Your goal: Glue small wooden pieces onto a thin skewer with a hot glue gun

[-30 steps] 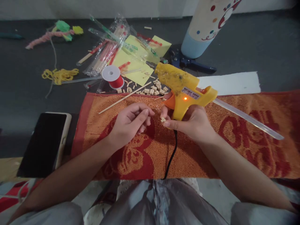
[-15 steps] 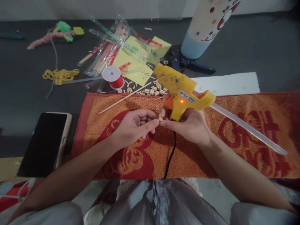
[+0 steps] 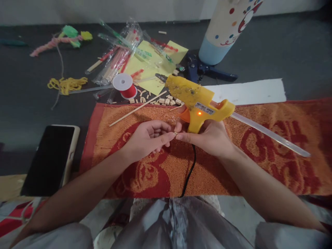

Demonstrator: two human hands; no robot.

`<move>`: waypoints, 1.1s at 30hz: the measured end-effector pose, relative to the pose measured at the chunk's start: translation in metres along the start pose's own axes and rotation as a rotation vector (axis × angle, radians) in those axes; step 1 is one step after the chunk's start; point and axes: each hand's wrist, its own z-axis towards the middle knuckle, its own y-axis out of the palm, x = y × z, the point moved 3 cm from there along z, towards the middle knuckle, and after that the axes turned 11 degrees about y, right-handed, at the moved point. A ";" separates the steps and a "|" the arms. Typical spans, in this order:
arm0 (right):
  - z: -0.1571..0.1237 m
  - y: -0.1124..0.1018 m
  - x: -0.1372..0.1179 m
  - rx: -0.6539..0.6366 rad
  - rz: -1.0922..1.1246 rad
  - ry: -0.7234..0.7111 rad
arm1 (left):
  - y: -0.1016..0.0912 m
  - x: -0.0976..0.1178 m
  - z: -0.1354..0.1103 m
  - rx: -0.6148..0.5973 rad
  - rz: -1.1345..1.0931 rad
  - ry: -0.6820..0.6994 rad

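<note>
A yellow glue gun (image 3: 193,93) with a lit orange light and a long clear glue stick (image 3: 269,135) sits in my right hand (image 3: 214,138). Its nozzle points to the upper left. The right thumb also presses toward a tiny cluster of wooden stick pieces (image 3: 175,133), mostly hidden between the fingertips. On the other side, my left hand (image 3: 147,138) pinches the same cluster with thumb and finger. Both hands are just above an orange and red towel (image 3: 220,176). A black cord (image 3: 190,169) hangs from the gun's handle.
Cut wooden stick pieces (image 3: 166,100) and a thin wooden stick (image 3: 137,109) lie beyond the hands. Behind are a red thread spool (image 3: 128,92), dark blue pliers (image 3: 215,72), a white strip (image 3: 259,91) and a bottle (image 3: 215,45). A phone (image 3: 49,159) lies left.
The glue gun has tilted slightly, its nozzle shifting left and the glue stick's rear end rising. The fingertips have closed in around the small wooden cluster, which shows less now.
</note>
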 end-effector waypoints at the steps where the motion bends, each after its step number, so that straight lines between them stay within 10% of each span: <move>1: 0.000 -0.001 0.000 0.009 -0.023 -0.009 | 0.000 0.000 0.000 -0.007 0.008 -0.009; 13: 0.003 -0.009 0.006 -0.006 -0.180 -0.063 | -0.001 0.001 0.000 -0.133 0.032 -0.001; 33: -0.001 -0.026 0.003 0.227 0.018 -0.007 | -0.017 -0.003 0.006 0.216 -0.206 0.108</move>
